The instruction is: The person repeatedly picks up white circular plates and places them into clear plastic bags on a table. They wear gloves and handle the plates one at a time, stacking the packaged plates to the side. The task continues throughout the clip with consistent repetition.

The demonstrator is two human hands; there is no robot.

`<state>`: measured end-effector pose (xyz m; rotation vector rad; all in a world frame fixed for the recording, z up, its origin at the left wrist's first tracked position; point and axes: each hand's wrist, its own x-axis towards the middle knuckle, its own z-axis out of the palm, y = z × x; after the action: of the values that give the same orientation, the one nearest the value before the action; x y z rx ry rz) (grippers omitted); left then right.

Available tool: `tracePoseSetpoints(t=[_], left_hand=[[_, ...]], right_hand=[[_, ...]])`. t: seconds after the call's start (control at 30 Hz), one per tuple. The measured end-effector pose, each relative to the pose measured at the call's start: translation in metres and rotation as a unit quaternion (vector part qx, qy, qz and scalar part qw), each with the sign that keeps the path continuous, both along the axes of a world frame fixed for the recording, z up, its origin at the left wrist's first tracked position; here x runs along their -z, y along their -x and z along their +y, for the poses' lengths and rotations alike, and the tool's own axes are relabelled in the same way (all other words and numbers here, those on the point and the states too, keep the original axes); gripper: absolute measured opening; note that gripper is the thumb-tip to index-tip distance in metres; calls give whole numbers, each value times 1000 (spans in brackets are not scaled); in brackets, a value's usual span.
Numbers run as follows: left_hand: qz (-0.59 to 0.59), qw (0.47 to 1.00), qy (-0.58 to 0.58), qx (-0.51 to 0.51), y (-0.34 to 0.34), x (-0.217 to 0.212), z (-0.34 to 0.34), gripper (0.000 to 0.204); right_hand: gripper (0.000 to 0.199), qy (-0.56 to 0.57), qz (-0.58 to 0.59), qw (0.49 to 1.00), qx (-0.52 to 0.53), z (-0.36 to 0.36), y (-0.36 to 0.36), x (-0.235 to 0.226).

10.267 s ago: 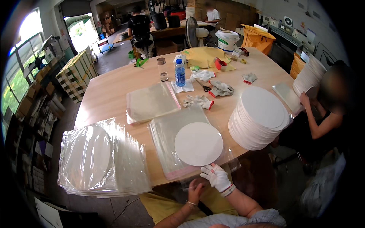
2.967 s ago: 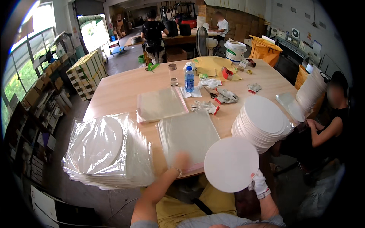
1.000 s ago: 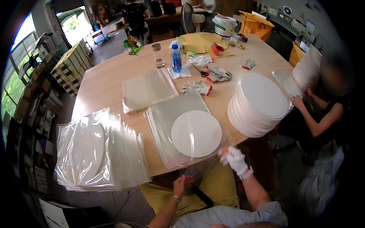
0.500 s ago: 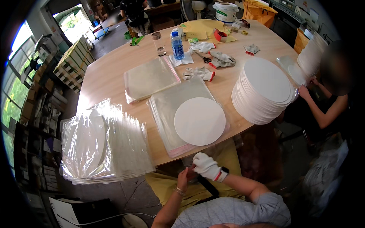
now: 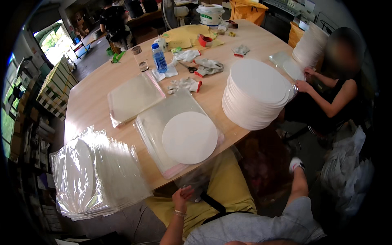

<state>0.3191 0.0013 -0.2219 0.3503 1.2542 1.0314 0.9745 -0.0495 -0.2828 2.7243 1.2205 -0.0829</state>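
My left hand [image 5: 182,197], bare with a bracelet at the wrist, is over my lap just below the table edge. Its fingers are stretched out and hold nothing. Away to the right, beside the table and low, is my right hand [image 5: 296,165] in a white glove with a dark band at the wrist; its fingers are not clear. A white round board [image 5: 190,138] lies flat on a stack of clear plastic bags [image 5: 153,141] at the table's near edge. Right of it stands a tall stack of white round boards [image 5: 258,83].
Bagged round boards [image 5: 98,175] pile up at the left edge. More clear bags [image 5: 136,98], a water bottle [image 5: 159,59], scissors [image 5: 190,68] and work gloves [image 5: 184,85] lie farther back. At the right, a co-worker's hands [image 5: 305,79] work beside another board stack [image 5: 310,47].
My right hand has moved apart from my left and swung far out to the right. My left hand's fingers have opened. The whole view has shifted, so the table sits farther left.
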Motion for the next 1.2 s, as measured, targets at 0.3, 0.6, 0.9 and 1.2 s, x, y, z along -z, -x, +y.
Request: tracePoseSetpoints(t=[0.3, 0.6, 0.9, 1.2], left_hand=[[10, 998, -38, 42, 17, -27, -2, 36], [712, 516, -438, 187, 33, -36, 35, 45], [468, 688, -508, 222, 43, -28, 64, 8], [508, 813, -261, 110, 30, -26, 60, 29]], right_hand=[[40, -358, 192, 723, -559, 161, 298, -99], [10, -280, 277, 590, -704, 203, 303, -117], [9, -268, 358, 622, -643, 206, 296, -113], [20, -141, 383, 828, -385, 210, 322, -117]])
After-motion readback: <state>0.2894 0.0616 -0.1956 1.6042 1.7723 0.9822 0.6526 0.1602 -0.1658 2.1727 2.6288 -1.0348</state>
